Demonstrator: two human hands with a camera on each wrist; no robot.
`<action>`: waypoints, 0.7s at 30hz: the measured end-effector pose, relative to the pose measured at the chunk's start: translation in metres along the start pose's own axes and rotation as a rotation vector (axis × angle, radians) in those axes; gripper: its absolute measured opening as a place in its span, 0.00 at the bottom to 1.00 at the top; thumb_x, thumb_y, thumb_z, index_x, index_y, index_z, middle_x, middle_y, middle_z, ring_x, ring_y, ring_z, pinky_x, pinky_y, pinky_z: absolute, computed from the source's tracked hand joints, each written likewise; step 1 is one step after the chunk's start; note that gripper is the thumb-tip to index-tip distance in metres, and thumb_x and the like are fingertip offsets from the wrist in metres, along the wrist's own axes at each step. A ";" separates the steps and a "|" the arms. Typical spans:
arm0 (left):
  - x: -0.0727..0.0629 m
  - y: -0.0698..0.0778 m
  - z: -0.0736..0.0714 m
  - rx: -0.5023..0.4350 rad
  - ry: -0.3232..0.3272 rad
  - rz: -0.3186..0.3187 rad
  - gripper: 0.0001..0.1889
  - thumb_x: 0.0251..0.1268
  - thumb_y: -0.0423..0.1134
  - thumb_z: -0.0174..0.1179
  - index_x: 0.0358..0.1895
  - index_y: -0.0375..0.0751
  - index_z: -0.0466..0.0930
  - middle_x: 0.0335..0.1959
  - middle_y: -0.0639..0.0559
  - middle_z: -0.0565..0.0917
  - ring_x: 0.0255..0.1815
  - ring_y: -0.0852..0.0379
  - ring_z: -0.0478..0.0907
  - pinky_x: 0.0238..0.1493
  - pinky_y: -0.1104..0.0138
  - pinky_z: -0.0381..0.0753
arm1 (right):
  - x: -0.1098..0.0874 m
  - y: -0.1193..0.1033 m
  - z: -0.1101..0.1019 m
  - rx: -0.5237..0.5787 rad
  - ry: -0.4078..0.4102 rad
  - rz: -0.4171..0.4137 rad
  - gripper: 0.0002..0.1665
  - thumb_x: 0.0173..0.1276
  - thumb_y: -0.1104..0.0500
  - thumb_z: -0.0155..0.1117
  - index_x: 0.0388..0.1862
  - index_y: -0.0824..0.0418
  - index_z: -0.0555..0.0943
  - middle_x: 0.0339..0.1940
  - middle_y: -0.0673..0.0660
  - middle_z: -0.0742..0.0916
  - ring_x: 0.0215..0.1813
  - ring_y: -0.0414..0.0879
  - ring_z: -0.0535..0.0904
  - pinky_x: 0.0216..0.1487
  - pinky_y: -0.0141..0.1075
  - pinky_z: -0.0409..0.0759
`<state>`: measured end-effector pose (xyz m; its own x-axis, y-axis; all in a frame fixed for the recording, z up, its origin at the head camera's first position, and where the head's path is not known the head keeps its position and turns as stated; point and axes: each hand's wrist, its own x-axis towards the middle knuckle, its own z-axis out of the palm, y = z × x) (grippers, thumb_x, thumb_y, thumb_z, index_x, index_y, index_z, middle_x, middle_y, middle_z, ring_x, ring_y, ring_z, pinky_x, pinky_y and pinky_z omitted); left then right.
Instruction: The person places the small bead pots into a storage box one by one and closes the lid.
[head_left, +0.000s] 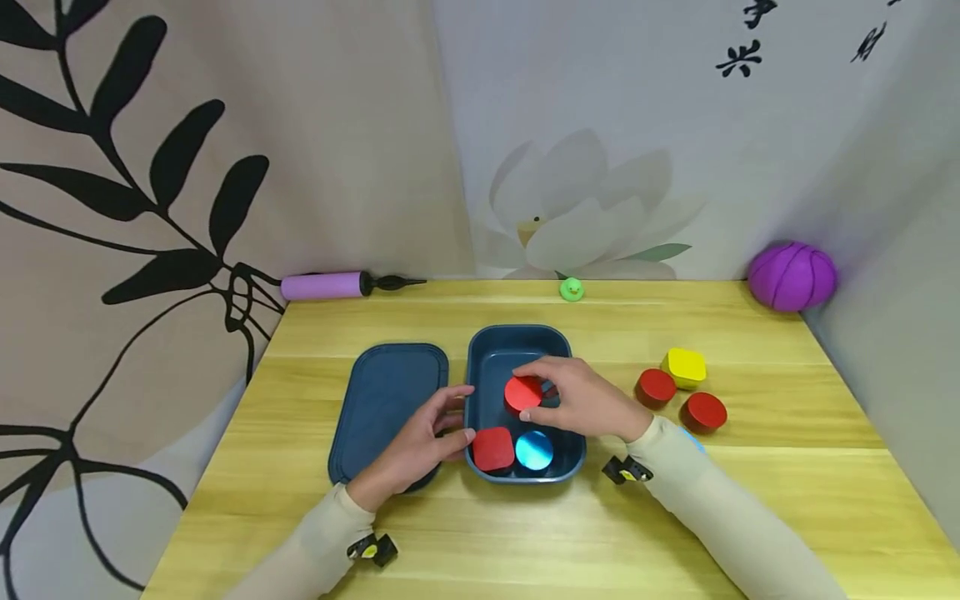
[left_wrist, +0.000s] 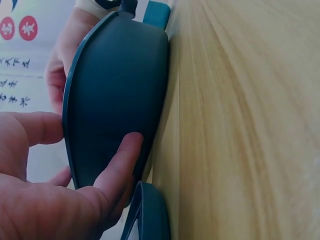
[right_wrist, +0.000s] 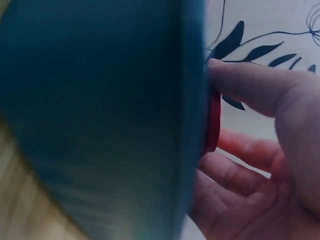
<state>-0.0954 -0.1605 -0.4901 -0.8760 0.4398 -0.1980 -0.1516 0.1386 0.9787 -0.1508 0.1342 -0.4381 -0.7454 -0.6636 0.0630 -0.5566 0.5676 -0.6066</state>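
A dark blue rectangular box [head_left: 519, 335] stands open on the table. Inside its near end lie a red rounded-square block [head_left: 492, 447] and a shiny blue round block [head_left: 534, 451]. My right hand [head_left: 585, 396] reaches over the box's right side and grips a red round block [head_left: 522, 393] between thumb and fingers; in the right wrist view, the box wall partly hides this red block [right_wrist: 214, 122]. With fairly straight fingers, my left hand [head_left: 418, 443] touches the left side of the box, and the left wrist view shows fingertips against the outer wall [left_wrist: 117, 95].
Left of the box lies its dark blue lid [head_left: 386, 400]. To the right are two red round blocks [head_left: 656, 388], a yellow block [head_left: 684, 367] and a blue piece [head_left: 693, 441] mostly behind my sleeve. A purple pump [head_left: 322, 286], green duck [head_left: 572, 289] and purple ball [head_left: 792, 277] line the back.
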 end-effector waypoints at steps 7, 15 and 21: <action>-0.001 0.001 -0.001 -0.016 -0.018 -0.014 0.35 0.80 0.35 0.60 0.83 0.49 0.58 0.80 0.36 0.64 0.75 0.34 0.71 0.56 0.55 0.90 | 0.021 -0.003 0.023 -0.048 -0.049 -0.060 0.35 0.69 0.47 0.78 0.69 0.61 0.81 0.62 0.55 0.88 0.59 0.48 0.83 0.59 0.42 0.85; 0.001 0.003 0.002 0.018 -0.030 0.012 0.35 0.80 0.40 0.62 0.84 0.49 0.57 0.80 0.36 0.64 0.76 0.35 0.70 0.57 0.53 0.89 | 0.029 0.000 0.036 -0.041 -0.104 -0.059 0.34 0.70 0.44 0.76 0.70 0.58 0.81 0.56 0.51 0.88 0.52 0.42 0.81 0.53 0.36 0.84; 0.000 0.003 0.000 0.011 -0.022 0.009 0.35 0.80 0.38 0.61 0.84 0.46 0.56 0.80 0.35 0.64 0.76 0.34 0.71 0.57 0.53 0.89 | 0.032 0.001 0.038 -0.024 -0.117 -0.081 0.33 0.72 0.44 0.75 0.69 0.59 0.82 0.54 0.51 0.88 0.51 0.42 0.82 0.51 0.33 0.83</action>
<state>-0.0957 -0.1596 -0.4873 -0.8669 0.4607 -0.1904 -0.1384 0.1444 0.9798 -0.1611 0.0950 -0.4663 -0.6506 -0.7592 0.0178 -0.6230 0.5202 -0.5842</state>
